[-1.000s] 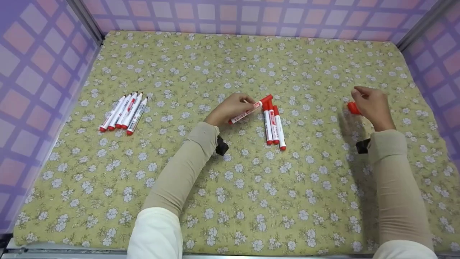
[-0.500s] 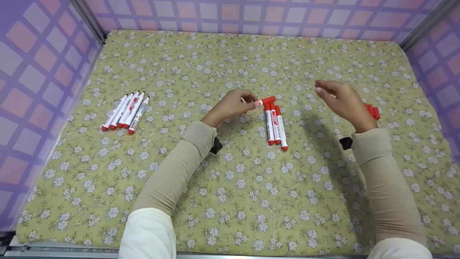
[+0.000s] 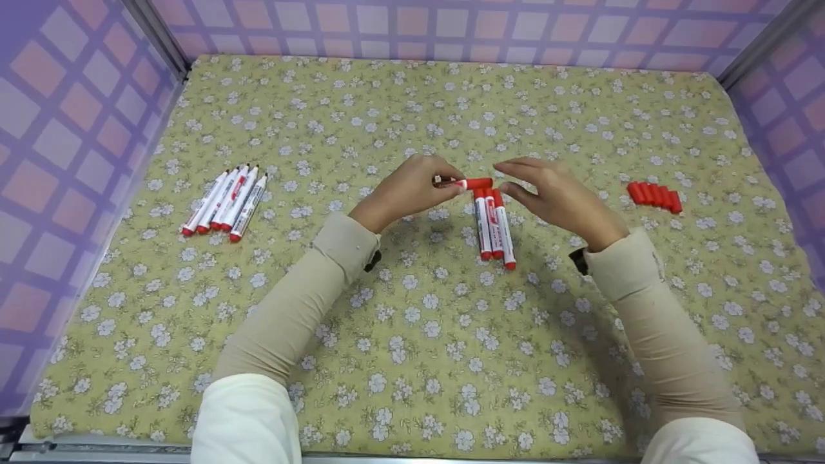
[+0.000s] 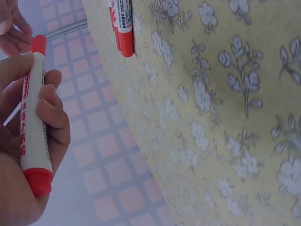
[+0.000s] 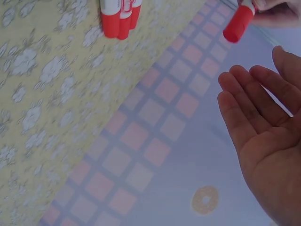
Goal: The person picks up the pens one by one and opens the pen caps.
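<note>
Head view. Both forearms reach inward across the bench (image 3: 412, 335), its flowered cloth pale yellow-green. Left hand (image 3: 412, 190): raised near the middle, back of the hand up, grip pinching the marker (image 3: 474, 183) between thumb and fingers. Right hand (image 3: 551, 196): coming in from the other side, fingers pointing to the left hand, thumb spread from them, grip holding nothing. The marker lies between the two hands, long axis nearly level and crosswise, red cap toward the right hand. It sits across the far ends of the three capped markers (image 3: 494, 225) (whether it touches them, I cannot tell). Those three lie side by side, caps away from the person. On the left, five uncapped markers (image 3: 225, 200) lie in a slanting row, dark tips away from the person. Well off to the right, a short row of loose red caps (image 3: 654, 195).

Left wrist view. Fingers wrap the white barrel and the thumb lies along its upper part; red lettering runs down the side. Cap end at the top, leaning slightly right; red butt at the bottom, by the palm. Right fingers are near the cap.

Right wrist view. Palm in sight, fingers extended and slightly bent, thumb apart (a ring-shaped print (image 5: 205, 199) shows on the wall (image 5: 155, 122)). The marker's cap points down-left, clear of these fingers.
</note>
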Demonstrator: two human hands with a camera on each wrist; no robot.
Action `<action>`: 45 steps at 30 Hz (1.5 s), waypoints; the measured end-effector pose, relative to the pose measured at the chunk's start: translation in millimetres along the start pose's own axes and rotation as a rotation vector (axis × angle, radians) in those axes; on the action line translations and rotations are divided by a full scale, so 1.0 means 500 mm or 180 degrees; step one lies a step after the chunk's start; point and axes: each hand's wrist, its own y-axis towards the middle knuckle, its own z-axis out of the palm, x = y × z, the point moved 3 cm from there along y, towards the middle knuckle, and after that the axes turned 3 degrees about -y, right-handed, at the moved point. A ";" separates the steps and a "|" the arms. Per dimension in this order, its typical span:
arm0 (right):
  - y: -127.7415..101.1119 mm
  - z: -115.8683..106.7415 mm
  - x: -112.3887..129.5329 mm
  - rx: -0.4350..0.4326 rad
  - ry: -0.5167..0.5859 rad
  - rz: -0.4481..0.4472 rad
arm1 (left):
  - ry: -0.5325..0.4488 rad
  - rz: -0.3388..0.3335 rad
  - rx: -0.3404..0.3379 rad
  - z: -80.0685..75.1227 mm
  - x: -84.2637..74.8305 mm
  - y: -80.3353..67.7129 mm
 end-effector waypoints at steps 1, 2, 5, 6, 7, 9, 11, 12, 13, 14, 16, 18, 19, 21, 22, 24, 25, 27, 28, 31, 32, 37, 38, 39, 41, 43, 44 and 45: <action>0.003 0.003 0.006 0.0009 -0.0022 -0.0058 | 0.0062 0.0060 0.0002 -0.001 -0.004 -0.001; 0.005 0.007 0.012 0.0020 -0.0036 -0.0104 | 0.0120 0.0119 0.0004 -0.002 -0.008 -0.003; 0.014 0.016 0.027 0.0020 -0.0063 -0.0229 | 0.0288 0.0292 -0.0007 -0.003 -0.019 -0.009; 0.016 0.018 0.032 0.0013 -0.0080 -0.0270 | 0.0339 0.0353 -0.0023 -0.002 -0.023 -0.011; 0.018 0.021 0.035 0.0006 -0.0086 -0.0307 | 0.0381 0.0414 -0.0042 -0.001 -0.026 -0.012; 0.022 0.024 0.042 -0.0010 -0.0088 -0.0384 | 0.0473 0.0519 -0.0085 0.001 -0.031 -0.014; 0.024 0.026 0.048 0.0010 -0.0084 -0.0412 | 0.0548 0.0599 -0.0110 0.002 -0.035 -0.015; 0.024 0.027 0.051 0.0025 -0.0067 -0.0415 | 0.0587 0.0630 -0.0118 0.003 -0.037 -0.015; 0.025 0.028 0.053 0.0039 -0.0040 -0.0413 | 0.0632 0.0661 -0.0125 0.004 -0.038 -0.015; 0.025 0.028 0.055 0.0049 -0.0031 -0.0404 | 0.0674 0.0681 -0.0129 0.004 -0.039 -0.016; 0.025 0.029 0.058 0.0046 -0.0044 -0.0400 | 0.0732 0.0711 -0.0122 0.005 -0.041 -0.016; 0.025 0.031 0.061 0.0024 -0.0086 -0.0413 | 0.0769 0.0729 -0.0116 0.006 -0.042 -0.017; 0.025 0.032 0.063 0.0018 -0.0124 -0.0417 | 0.0778 0.0732 -0.0108 0.006 -0.043 -0.017; 0.024 0.033 0.065 0.0014 -0.0205 -0.0421 | 0.0787 0.0727 -0.0092 0.006 -0.044 -0.018; 0.024 0.034 0.067 0.0017 -0.0250 -0.0428 | 0.0796 0.0733 -0.0080 0.006 -0.045 -0.019; 0.023 0.037 0.069 0.0013 -0.0344 -0.0440 | 0.0824 0.0763 -0.0054 0.006 -0.048 -0.020; 0.023 0.038 0.069 0.0005 -0.0385 -0.0450 | 0.0839 0.0790 -0.0040 0.007 -0.048 -0.020; 0.022 0.039 0.071 -0.0035 -0.0478 -0.0475 | 0.0841 0.0848 -0.0012 0.008 -0.049 -0.020; 0.021 0.040 0.072 -0.0057 -0.0528 -0.0490 | 0.0832 0.0877 -0.0001 0.009 -0.050 -0.021; 0.020 0.040 0.075 -0.0128 -0.0629 -0.0525 | 0.0759 0.0927 0.0008 0.012 -0.047 -0.021; 0.020 0.040 0.076 -0.0147 -0.0649 -0.0534 | 0.0725 0.0937 0.0004 0.012 -0.047 -0.021; 0.017 0.040 0.080 -0.0223 -0.0715 -0.0550 | 0.0633 0.1019 -0.0005 0.013 -0.047 -0.022; 0.016 0.041 0.081 -0.0243 -0.0730 -0.0551 | 0.0627 0.1036 -0.0001 0.012 -0.048 -0.023; 0.015 0.041 0.081 -0.0266 -0.0751 -0.0550 | 0.0619 0.1041 0.0004 0.012 -0.048 -0.022; 0.014 0.043 0.081 -0.0314 -0.0780 -0.0558 | 0.0608 0.1050 0.0015 0.012 -0.049 -0.022; 0.012 0.045 0.081 -0.0373 -0.0819 -0.0570 | 0.0580 0.1057 0.0026 0.012 -0.049 -0.021; 0.011 0.045 0.081 -0.0410 -0.0859 -0.0584 | 0.0542 0.1058 0.0026 0.011 -0.048 -0.020; 0.011 0.045 0.082 -0.0446 -0.0900 -0.0604 | 0.0495 0.1062 0.0026 0.011 -0.046 -0.019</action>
